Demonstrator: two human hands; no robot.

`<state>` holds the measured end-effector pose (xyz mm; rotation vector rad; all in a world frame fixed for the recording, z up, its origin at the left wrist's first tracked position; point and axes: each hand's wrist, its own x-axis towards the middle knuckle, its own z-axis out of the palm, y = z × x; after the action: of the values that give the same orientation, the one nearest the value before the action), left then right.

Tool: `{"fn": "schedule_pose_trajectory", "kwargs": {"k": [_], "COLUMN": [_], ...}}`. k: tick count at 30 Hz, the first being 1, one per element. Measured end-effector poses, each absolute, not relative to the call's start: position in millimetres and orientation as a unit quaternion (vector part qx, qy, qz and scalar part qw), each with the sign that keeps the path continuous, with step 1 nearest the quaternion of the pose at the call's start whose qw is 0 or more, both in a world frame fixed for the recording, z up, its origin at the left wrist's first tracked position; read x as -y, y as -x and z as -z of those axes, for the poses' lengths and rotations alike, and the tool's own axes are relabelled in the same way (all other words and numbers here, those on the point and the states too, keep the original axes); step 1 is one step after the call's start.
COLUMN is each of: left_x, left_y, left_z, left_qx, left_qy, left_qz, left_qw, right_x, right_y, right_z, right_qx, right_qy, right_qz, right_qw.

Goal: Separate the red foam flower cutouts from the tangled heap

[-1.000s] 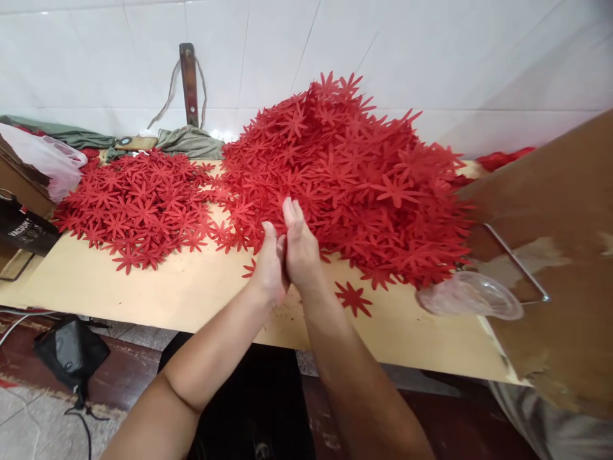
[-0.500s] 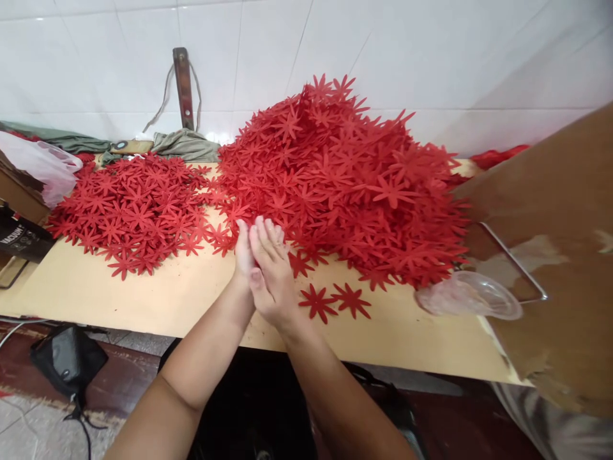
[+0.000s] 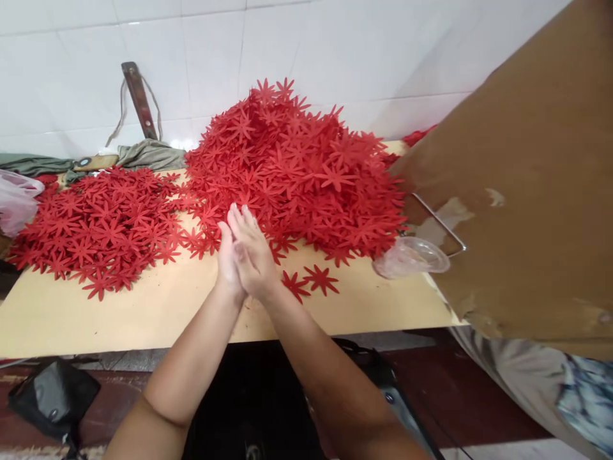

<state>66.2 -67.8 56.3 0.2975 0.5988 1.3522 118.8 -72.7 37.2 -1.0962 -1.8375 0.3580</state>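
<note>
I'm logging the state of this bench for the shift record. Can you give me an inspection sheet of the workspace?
Surface: tan board tabletop, front strip bare.
Job's things: big heap of red flower cutouts at the back; flatter spread of cutouts to the left; two loose cutouts near the hands.
Clutter: clear plastic cup on its side, plastic bag, grey-green cloth, brown cardboard sheet.
Grippers: left hand and right hand pressed together at the heap's front edge; anything between them is hidden.
Cables: string on a wooden stick.
Surroundings: white tiled wall, black bag on the floor.
</note>
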Motion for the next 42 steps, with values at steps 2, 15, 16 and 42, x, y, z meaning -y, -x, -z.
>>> {"fn": "schedule_pose_trajectory", "kwargs": {"k": [2,15,16,42], "left_x": [76,57,56,36], "left_y": [-76,-60,-60,-33], "left_z": [-58,-45,-43,-18], "left_qx": [-0.268,-0.354,-0.361,-0.457], "left_qy": [-0.150,-0.168,-0.175,-0.466], "left_qz": [-0.612,-0.554,-0.561,-0.513], "left_qw": [0.729,0.735,0.724,0.557], "right_x": [54,44,47,58], "right_y": [-124,-151,-151,-152], "right_z": [-44,-23,-21,-5], "right_qx": [0.720,0.516,0.505,0.398], "right_qy": [0.485,0.522,0.512,0.400], "right_qz": [-0.164,-0.316,-0.332,-0.589], "right_qw": [0.470,0.601,0.610,0.579]}}
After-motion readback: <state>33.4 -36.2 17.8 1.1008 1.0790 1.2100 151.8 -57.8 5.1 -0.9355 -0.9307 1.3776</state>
